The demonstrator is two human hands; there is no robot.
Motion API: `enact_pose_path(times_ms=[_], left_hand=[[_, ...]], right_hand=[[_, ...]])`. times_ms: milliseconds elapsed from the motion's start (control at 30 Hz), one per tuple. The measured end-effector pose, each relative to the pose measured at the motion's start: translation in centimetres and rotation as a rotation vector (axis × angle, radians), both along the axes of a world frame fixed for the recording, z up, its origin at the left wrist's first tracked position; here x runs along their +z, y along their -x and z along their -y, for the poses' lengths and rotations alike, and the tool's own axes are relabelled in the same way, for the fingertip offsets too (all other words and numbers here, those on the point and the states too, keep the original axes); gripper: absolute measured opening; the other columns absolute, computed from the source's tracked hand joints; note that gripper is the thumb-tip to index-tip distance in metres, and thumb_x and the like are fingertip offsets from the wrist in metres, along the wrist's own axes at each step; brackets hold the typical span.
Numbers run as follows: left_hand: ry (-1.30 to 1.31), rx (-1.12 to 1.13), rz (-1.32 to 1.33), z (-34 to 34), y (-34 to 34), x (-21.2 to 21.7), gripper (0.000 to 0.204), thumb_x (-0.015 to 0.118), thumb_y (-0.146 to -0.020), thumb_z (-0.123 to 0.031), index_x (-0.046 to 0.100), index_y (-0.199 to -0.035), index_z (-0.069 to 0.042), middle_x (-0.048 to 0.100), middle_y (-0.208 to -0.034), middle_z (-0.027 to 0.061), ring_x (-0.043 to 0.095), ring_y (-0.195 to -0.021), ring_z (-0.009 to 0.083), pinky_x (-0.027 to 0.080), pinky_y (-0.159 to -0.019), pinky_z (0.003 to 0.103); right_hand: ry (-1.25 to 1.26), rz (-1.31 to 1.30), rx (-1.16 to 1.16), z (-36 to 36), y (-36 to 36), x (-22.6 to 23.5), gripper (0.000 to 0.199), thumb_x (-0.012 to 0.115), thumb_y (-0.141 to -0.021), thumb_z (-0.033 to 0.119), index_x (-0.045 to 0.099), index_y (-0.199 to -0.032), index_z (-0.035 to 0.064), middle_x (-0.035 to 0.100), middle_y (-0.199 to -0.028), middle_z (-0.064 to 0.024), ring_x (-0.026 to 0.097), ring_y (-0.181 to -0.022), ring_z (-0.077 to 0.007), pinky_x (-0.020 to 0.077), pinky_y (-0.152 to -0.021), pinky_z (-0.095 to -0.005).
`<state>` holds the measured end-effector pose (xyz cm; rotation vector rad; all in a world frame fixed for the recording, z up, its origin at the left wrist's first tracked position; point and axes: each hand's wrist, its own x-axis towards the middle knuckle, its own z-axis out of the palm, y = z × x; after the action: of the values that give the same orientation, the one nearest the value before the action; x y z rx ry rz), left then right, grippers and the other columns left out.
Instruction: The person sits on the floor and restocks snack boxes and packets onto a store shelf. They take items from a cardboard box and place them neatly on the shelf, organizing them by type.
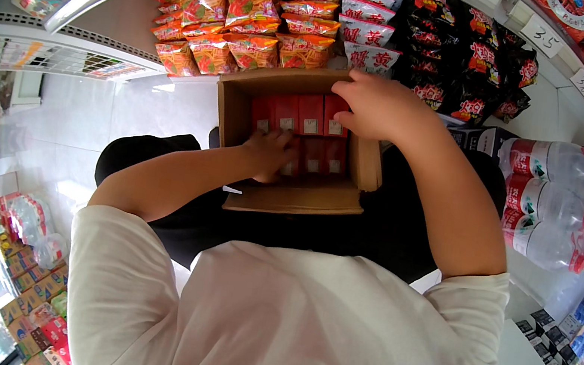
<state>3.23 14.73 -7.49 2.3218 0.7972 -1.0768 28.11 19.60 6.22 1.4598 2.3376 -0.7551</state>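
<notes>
Here, a shelf [138, 46] packed with orange snack bags [241, 16] and dark packets [468, 65] fills the far side, with bottled water packs [553, 206] stacked at the right. Just near of it, an open cardboard carton [291, 190] is held at the middle, red boxes [298, 115] ranked inside. The carton's far right rim is gripped by the right hand [378, 108], fingers curled over it. The left hand [266, 154] is sunk among the red boxes; whether one is grasped cannot be told. The carton seems steadied only by that rim grip, so it could be tipped and the boxes spilled.
</notes>
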Motion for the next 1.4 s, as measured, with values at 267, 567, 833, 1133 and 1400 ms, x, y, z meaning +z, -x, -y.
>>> enact_pose_path(times_ms=[267, 567, 833, 1133, 1400], left_hand=[[-0.145, 0.423, 0.099, -0.4, 0.7, -2.1, 0.058, 0.07, -0.09, -0.043, 0.063, -0.136, -0.008, 0.058, -0.137, 0.0261, 0.058, -0.129, 0.0431, 0.053, -0.103, 0.054], [0.122, 0.468, 0.19, -5.5, 2.9, -7.9, 0.033, 0.056, -0.094, -0.022, 0.073, -0.114, -0.002, 0.071, -0.118, 0.0267, 0.067, -0.113, 0.0443, 0.054, -0.098, 0.052], [-0.152, 0.191, 0.101, -3.6, 1.6, -4.3, 0.04, 0.063, -0.094, -0.026, 0.068, -0.128, -0.006, 0.065, -0.132, 0.0222, 0.064, -0.122, 0.04, 0.053, -0.101, 0.052], [0.202, -0.085, -0.175, 0.8, 1.6, -6.7, 0.048, 0.069, -0.089, -0.011, 0.063, -0.137, -0.009, 0.071, -0.127, 0.0168, 0.071, -0.113, 0.0324, 0.058, -0.086, 0.046], [0.0, -0.149, 0.139, 1.7, -0.6, -4.4, 0.046, 0.053, -0.101, -0.026, 0.054, -0.145, -0.016, 0.073, -0.117, 0.0152, 0.074, -0.102, 0.0355, 0.06, -0.079, 0.047]], right_hand=[[-0.008, 0.006, -0.018, 0.5, 0.2, -0.2, 0.047, 0.071, -0.095, 0.035, 0.062, -0.136, 0.0124, 0.059, -0.134, -0.0151, 0.065, -0.119, -0.0363, 0.0565, -0.095, -0.0492], [-0.011, 0.018, 0.003, 0.2, 0.9, 0.1, 0.046, 0.07, -0.095, 0.034, 0.062, -0.135, 0.012, 0.059, -0.134, -0.0151, 0.064, -0.12, -0.0355, 0.0557, -0.096, -0.0479], [-0.011, 0.026, 0.002, 0.3, 0.4, -0.1, 0.044, 0.07, -0.095, 0.035, 0.063, -0.132, 0.0123, 0.059, -0.132, -0.0164, 0.064, -0.12, -0.0362, 0.0556, -0.097, -0.0486], [-0.014, 0.046, 0.019, 0.8, 0.7, 0.1, 0.044, 0.07, -0.095, 0.036, 0.063, -0.131, 0.0121, 0.058, -0.133, -0.0162, 0.063, -0.121, -0.0369, 0.0563, -0.096, -0.0504], [0.007, 0.057, 0.006, 0.9, 0.6, 0.3, 0.048, 0.07, -0.095, 0.037, 0.061, -0.136, 0.013, 0.055, -0.138, -0.019, 0.062, -0.123, -0.0393, 0.0551, -0.099, -0.0504]])
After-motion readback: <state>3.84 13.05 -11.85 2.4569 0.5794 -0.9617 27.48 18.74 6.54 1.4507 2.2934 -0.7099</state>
